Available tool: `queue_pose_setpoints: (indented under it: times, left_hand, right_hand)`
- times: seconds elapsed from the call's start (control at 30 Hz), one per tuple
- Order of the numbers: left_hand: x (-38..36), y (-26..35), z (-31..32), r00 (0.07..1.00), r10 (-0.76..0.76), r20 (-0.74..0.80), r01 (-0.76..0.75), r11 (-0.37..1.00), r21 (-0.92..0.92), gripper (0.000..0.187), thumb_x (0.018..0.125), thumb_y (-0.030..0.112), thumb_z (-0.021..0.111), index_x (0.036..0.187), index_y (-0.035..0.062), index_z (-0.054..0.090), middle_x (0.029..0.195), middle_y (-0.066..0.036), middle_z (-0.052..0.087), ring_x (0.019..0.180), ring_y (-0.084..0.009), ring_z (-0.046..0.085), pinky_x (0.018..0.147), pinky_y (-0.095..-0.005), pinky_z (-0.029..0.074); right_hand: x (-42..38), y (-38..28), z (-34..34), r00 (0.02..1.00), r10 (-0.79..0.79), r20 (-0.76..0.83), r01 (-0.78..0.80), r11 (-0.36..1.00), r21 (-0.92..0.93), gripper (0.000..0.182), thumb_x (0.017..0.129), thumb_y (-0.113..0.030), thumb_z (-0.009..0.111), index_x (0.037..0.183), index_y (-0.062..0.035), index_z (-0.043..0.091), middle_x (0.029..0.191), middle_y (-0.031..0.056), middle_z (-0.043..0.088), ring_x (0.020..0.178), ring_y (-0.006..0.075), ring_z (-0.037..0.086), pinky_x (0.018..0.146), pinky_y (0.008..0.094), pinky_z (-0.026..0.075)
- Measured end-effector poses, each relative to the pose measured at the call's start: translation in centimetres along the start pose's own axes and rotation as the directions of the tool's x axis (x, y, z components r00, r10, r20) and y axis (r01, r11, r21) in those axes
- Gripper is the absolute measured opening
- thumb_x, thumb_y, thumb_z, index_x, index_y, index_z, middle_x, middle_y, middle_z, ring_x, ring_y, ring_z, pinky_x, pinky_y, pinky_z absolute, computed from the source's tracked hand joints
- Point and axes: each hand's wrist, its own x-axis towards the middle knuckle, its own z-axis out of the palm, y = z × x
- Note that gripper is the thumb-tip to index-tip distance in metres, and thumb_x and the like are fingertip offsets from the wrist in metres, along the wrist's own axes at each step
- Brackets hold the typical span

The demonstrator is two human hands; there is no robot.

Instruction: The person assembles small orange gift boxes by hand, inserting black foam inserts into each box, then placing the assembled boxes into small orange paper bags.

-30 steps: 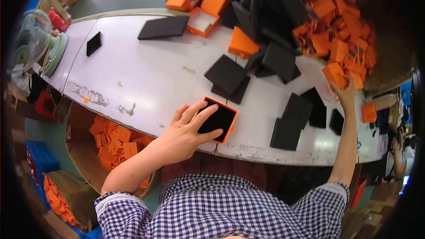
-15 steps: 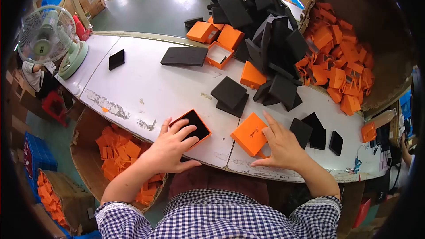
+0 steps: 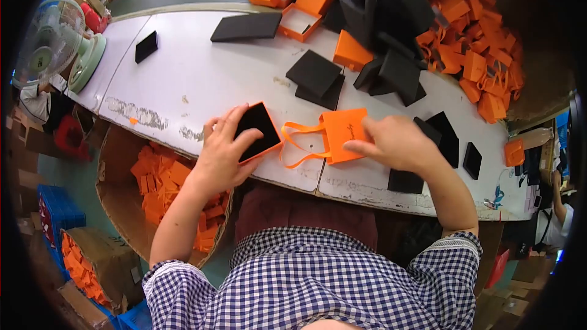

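My left hand (image 3: 225,146) grips a small open orange box (image 3: 274,127) by its left side, thumb across the near edge. A black insert (image 3: 260,119) lines the box. To the right, my right hand (image 3: 397,142) holds a small orange gift bag (image 3: 342,134) by its right end, thumb on the printed face. Two orange ribbon handles (image 3: 299,162) stretch from the bag toward the box. Just beyond these lie stacked black pads (image 3: 313,73). Another black pad (image 3: 406,181) lies under my right wrist, partly hidden.
A heap of black pads (image 3: 391,12) covers the table's far side, with orange boxes (image 3: 299,22) beside it. At the right, a carton (image 3: 544,43) spills orange bags (image 3: 474,64). A carton of orange pieces (image 3: 162,177) stands below left. A fan (image 3: 85,64) stands at far left.
My right hand has closed on the gift bag and turned it, so its handles now point left. My left hand has taken a firmer hold of the box. The camera view has shifted.
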Motion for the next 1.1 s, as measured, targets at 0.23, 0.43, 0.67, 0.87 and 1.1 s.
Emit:
queue_pose_setpoints:
  times: [0.23, 0.43, 0.67, 0.87, 1.1]
  left_hand:
    - [-1.4, -0.7, -0.1, 1.000, -0.002, -0.024, -0.002, 0.989, -0.149, 0.081, 0.069, 0.021, 0.084, 0.141, 0.0013, 0.051, 0.152, -0.022, 0.044, 0.140, -0.0394, 0.043, 0.116, -0.0495, 0.034]
    - [-2.6, -1.3, 0.6, 0.993, -0.065, -0.097, 0.040, 0.970, -0.240, 0.082, 0.071, 0.029, 0.088, 0.139, -0.0006, 0.053, 0.145, -0.019, 0.047, 0.130, -0.0394, 0.048, 0.112, -0.0471, 0.040]
    - [-2.6, -1.4, 1.0, 0.988, -0.089, -0.124, 0.055, 0.966, -0.254, 0.096, 0.065, 0.029, 0.093, 0.146, 0.0040, 0.049, 0.141, -0.019, 0.048, 0.128, -0.0389, 0.050, 0.109, -0.0472, 0.043]
    - [-0.8, 1.8, 0.2, 0.983, -0.031, -0.179, -0.086, 0.790, -0.607, 0.111, 0.062, 0.029, 0.098, 0.152, -0.0012, 0.040, 0.138, -0.021, 0.055, 0.125, -0.0365, 0.058, 0.109, -0.0443, 0.047]
    - [1.8, 3.8, -1.2, 0.991, 0.123, -0.044, -0.126, 0.818, -0.561, 0.110, 0.067, 0.032, 0.095, 0.154, -0.0031, 0.036, 0.132, -0.022, 0.058, 0.120, -0.0380, 0.059, 0.102, -0.0443, 0.051]
  right_hand:
    - [3.3, -1.8, 3.4, 0.721, -0.406, -0.562, 0.485, 0.875, -0.011, 0.037, 0.081, -0.024, 0.074, 0.107, 0.0001, 0.063, 0.114, 0.0198, 0.064, 0.105, 0.0378, 0.063, 0.083, 0.0477, 0.051]
    - [7.0, -4.3, 4.8, 0.828, -0.053, -0.558, 0.383, 0.780, 0.494, 0.014, 0.080, 0.003, 0.064, 0.093, 0.0002, 0.061, 0.097, 0.0153, 0.064, 0.090, 0.0307, 0.064, 0.081, 0.0429, 0.052]
    - [2.7, 2.5, 2.1, 0.726, -0.497, -0.476, 0.645, 0.733, 0.219, 0.028, 0.081, -0.013, 0.080, 0.099, -0.0033, 0.061, 0.136, 0.0201, 0.060, 0.130, 0.0328, 0.057, 0.106, 0.0443, 0.047]
    - [0.7, 3.2, 3.3, 0.901, -0.320, -0.291, 0.390, 0.893, 0.225, 0.052, 0.064, -0.019, 0.095, 0.081, -0.0072, 0.047, 0.151, 0.0207, 0.047, 0.135, 0.0368, 0.051, 0.108, 0.0428, 0.045]
    - [-1.1, 1.5, 2.0, 0.863, -0.384, -0.328, 0.505, 0.666, 0.549, 0.058, 0.059, -0.020, 0.101, 0.079, -0.0085, 0.047, 0.143, 0.0203, 0.051, 0.127, 0.0345, 0.057, 0.098, 0.0390, 0.050]
